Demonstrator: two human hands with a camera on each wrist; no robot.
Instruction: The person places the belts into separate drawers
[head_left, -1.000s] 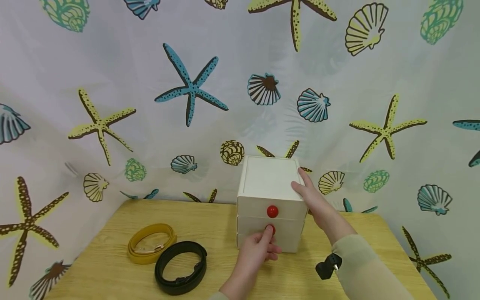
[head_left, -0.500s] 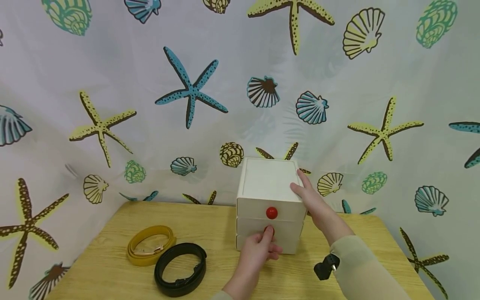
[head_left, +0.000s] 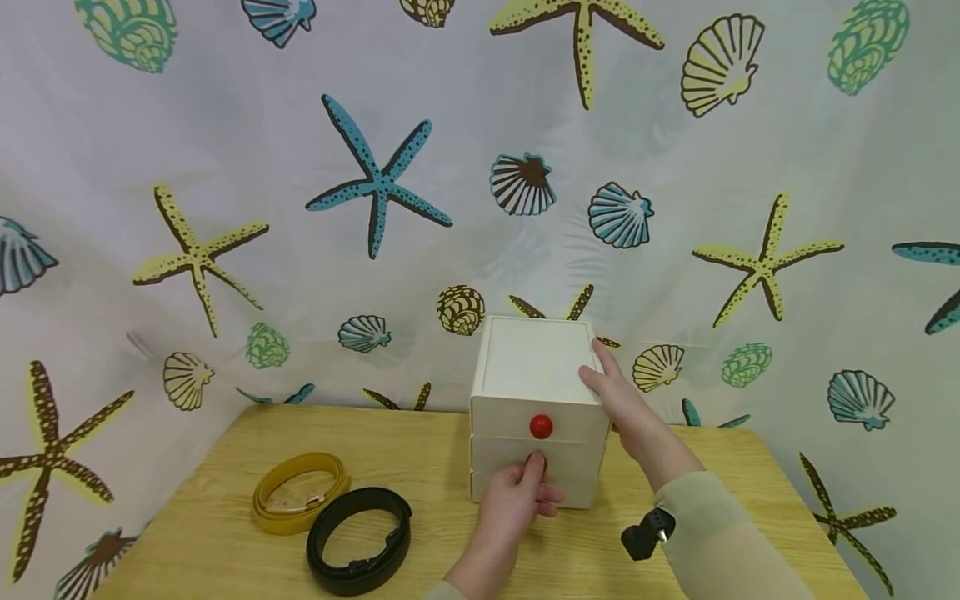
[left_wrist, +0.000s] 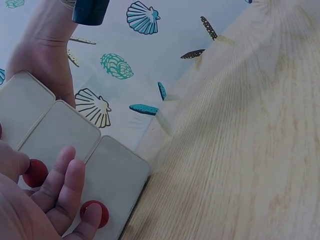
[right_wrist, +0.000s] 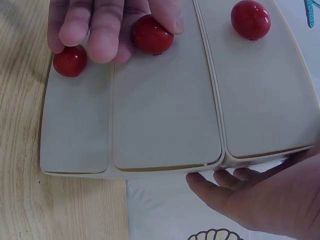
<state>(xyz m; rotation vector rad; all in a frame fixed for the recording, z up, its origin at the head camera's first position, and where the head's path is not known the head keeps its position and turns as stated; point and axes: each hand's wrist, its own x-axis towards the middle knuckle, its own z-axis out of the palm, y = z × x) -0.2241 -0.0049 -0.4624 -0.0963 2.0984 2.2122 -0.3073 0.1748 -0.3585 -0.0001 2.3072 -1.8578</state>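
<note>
A white drawer box with three stacked drawers stands at the table's back, their fronts flush. Each drawer has a round red knob; the top knob shows fully. My left hand pinches the middle knob between thumb and forefinger, and its other fingers hang over the bottom knob. In the head view these fingers hide the lower knobs almost wholly. My right hand grips the box's right side, thumb on the top edge and fingers along the side wall.
Left of the box, a coiled yellow belt and a coiled black belt lie on the wooden table. Behind it hangs a pale curtain printed with starfish and shells. A small black device sits at the right sleeve.
</note>
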